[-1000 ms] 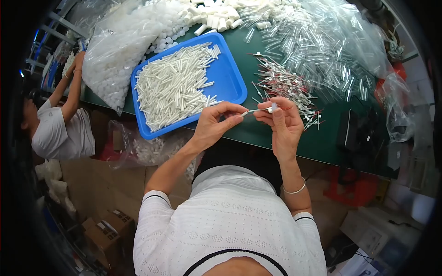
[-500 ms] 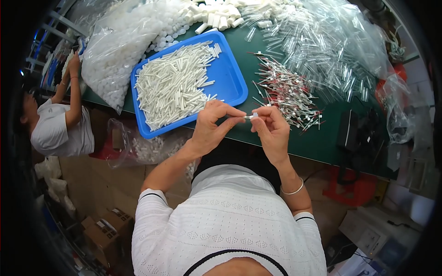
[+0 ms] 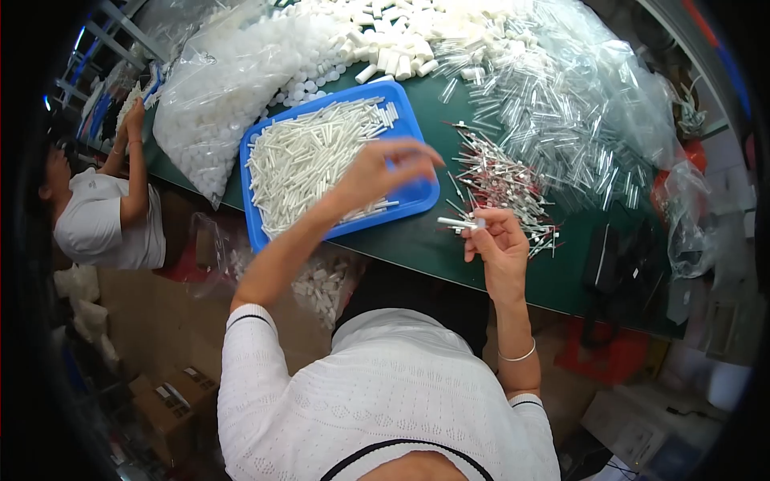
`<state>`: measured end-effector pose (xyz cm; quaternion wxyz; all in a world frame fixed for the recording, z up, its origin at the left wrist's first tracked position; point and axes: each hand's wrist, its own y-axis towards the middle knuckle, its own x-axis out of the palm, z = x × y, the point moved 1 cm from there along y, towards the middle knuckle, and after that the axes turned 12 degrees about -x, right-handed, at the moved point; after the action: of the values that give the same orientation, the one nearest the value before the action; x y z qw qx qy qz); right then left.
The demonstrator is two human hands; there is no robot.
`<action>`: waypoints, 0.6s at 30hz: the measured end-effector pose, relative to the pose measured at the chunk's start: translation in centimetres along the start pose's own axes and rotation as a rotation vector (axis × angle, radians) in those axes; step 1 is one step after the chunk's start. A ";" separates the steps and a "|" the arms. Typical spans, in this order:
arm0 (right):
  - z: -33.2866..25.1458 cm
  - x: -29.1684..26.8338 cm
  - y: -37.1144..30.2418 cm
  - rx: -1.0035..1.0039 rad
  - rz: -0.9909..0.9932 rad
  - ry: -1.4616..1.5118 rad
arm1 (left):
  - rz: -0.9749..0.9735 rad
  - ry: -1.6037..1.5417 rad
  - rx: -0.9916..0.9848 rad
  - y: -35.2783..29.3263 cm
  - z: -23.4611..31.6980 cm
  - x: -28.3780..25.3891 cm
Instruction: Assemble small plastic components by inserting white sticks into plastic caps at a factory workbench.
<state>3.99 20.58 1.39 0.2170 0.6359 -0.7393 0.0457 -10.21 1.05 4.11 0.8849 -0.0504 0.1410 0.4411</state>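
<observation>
My right hand [image 3: 499, 240], at the table's near edge, pinches a short white tube [image 3: 455, 222] with a whitish end piece between thumb and fingers. The tube points left. My left hand [image 3: 381, 172] hovers over the right part of the blue tray [image 3: 419, 196], smeared by motion; whether its fingers hold anything does not show. Many thin white tubes [image 3: 301, 156] fill most of the tray. Beyond my right hand lies a heap of small white pieces with red wires [image 3: 501, 172].
Clear tubes [image 3: 553, 120] and plastic sheeting cover the far right of the green table [image 3: 385, 252]. Thick white cylinders [image 3: 393, 52] and a bag of white caps [image 3: 212, 104] lie at the back. A black device [image 3: 605, 256] stands right. At far left, a person [image 3: 104, 212] works.
My hands have parted. The left has moved up over the tray, while the right has shifted right and nearer with the white tube in its grip. The view has shifted slightly.
</observation>
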 end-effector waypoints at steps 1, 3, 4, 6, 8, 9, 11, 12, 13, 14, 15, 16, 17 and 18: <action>-0.2 -0.4 0.3 0.007 0.043 0.057 | 0.244 0.074 -0.052 2.7 -1.0 -2.6; -0.8 -0.4 0.4 0.048 0.083 0.127 | 0.648 0.581 -0.041 7.6 -4.1 -8.3; -0.9 0.2 0.2 0.067 0.083 0.117 | 0.693 0.815 -0.032 9.4 -6.2 -10.8; -0.2 0.9 -0.3 0.079 0.014 0.114 | 0.609 1.031 -0.301 11.9 -9.8 -13.6; -0.1 1.1 -0.9 0.079 0.000 0.063 | 0.583 1.027 -0.372 12.9 -10.4 -14.0; -0.1 1.0 -1.2 0.076 0.004 0.041 | 0.579 1.012 -0.394 12.8 -10.3 -14.1; -0.7 0.0 -1.3 0.041 0.016 -0.003 | 0.587 0.936 -0.404 11.6 -9.7 -14.2; -0.8 -1.0 -1.4 0.029 0.026 -0.012 | 0.593 0.853 -0.317 10.5 -8.2 -13.2; -0.8 -1.8 -1.2 0.020 0.051 -0.002 | 0.595 0.769 -0.235 8.7 -6.2 -11.9; -0.5 -2.1 -0.9 0.022 0.109 0.052 | 0.500 0.625 -0.171 6.3 -3.3 -9.4; -0.2 -2.2 -0.5 0.030 0.159 0.105 | 0.413 0.477 -0.118 3.4 -1.4 -6.3; -0.3 -1.3 -0.2 0.012 0.188 0.171 | 0.357 0.401 -0.057 0.9 -1.3 -3.3; 0.1 -0.8 0.3 0.040 0.161 0.236 | 0.280 0.448 0.040 -1.2 -0.1 -0.8; 0.2 0.2 0.5 0.042 0.117 0.275 | 0.254 0.440 0.084 -3.2 1.3 1.5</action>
<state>3.40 20.43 1.41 0.2999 0.5837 -0.7374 0.1602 -6.56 0.50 4.83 0.7716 -0.0901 0.3536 0.5211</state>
